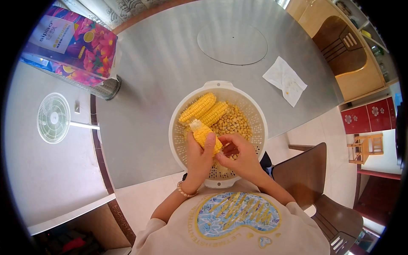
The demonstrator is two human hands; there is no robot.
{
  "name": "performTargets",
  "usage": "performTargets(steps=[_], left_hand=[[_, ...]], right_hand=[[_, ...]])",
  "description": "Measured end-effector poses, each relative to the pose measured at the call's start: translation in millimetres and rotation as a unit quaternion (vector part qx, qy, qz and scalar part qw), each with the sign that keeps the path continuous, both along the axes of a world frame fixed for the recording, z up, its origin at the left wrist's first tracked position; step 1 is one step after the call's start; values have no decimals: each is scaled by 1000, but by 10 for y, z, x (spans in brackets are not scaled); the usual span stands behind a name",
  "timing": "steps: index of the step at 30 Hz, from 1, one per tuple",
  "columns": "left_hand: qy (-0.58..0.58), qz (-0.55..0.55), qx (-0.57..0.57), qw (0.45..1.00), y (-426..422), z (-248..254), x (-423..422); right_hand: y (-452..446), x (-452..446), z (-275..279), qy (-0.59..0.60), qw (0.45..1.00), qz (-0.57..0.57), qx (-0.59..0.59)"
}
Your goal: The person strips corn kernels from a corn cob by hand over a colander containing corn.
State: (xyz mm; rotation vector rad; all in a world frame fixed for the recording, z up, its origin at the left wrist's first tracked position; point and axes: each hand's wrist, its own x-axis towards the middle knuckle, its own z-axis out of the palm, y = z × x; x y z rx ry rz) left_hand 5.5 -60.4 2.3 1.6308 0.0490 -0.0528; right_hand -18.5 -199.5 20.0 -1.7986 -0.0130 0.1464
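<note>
My left hand (199, 159) is wrapped round a corn cob (201, 135), holding it tilted over a white colander (175, 123). Part of the cob's upper end is pale and bare of kernels. My right hand (240, 156) meets the cob's lower end, its fingers curled in and the thumb near the kernels; what lies between these fingers is hidden. Inside the colander, two more corn cobs (198, 107) with full rows of kernels lean at the far left. Loose corn kernels (236, 123) are heaped on the right side beneath my hands.
The colander stands at the near edge of a grey table (144, 85). A crumpled white tissue (285, 80) lies to the right. At the far left are a mesh basket (111, 88) and a colourful flowered package (72, 44). A brown chair (301, 172) is close on my right.
</note>
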Motion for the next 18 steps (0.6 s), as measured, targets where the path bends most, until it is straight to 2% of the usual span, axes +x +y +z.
performTargets(steps=[3,7,9,10,12,13,15,18], left_hand=[[-18,-15,45,999,-12,47,-25],[-29,-26,81,996,-29,116,-27],[-9,-19,42,999,-32,111,-28],[-9,-19,43,999,-31,103,-27],[38,-19,-83,996,-23,84,-20],[38,-19,-83,996,-32,106,-12],[64,21,-169,983,-54,169,5],[39,18,-109,993,-4,95,15]], right_hand=[[22,-10,-33,63,998,-5,28],[16,7,10,79,995,7,56],[-14,6,-41,93,987,-3,131],[-38,7,-107,94,987,-3,132],[-73,8,-242,95,990,-23,98],[-59,15,-204,95,990,-23,98],[-11,29,-62,71,980,-33,184],[14,31,78,54,990,-6,131]])
